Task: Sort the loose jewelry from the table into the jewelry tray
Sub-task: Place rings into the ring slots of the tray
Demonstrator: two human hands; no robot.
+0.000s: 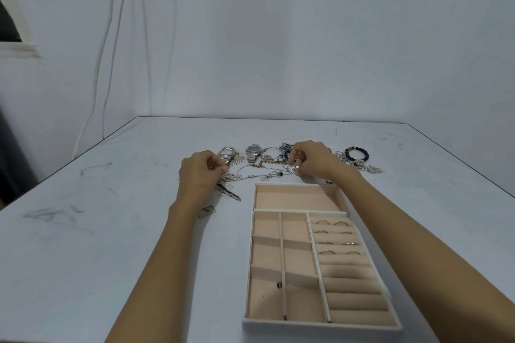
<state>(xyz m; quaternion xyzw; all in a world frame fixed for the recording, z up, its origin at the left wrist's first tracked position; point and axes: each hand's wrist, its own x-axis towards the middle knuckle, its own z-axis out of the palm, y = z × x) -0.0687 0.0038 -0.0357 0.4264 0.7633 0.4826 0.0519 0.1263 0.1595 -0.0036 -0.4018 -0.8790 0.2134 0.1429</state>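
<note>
Head view, item record.

Item in hand: thin silver chain necklace with small links and a pendant. It is strung out just above the tabletop, between the two hands, a little beyond the far edge of the tray.

Hands: the left hand has its fingers curled and pinches the chain's left end. The right hand is likewise curled and pinches the end that carries the pendant. Both are narrow grips.

Destination: white-rimmed rectangular jewelry tray lined in peach velvet. It lies near the person, right of centre. Its long far compartment lies directly below and just short of the chain, and nothing shows in it.

Already stowed: several silver rings in the upper ring rolls and one small dark piece in a near compartment.

Still loose: two steel wristwatches, a dark beaded bracelet and a tangle of mixed chains and charms, all in a row beyond the hands.

Step, as judged: a necklace lifted free of the tangle, ready for stowing. The next move calls for drawing both ends toward the tray together and lowering the chain lengthwise into the long compartment without snagging neighbouring pieces.
</note>
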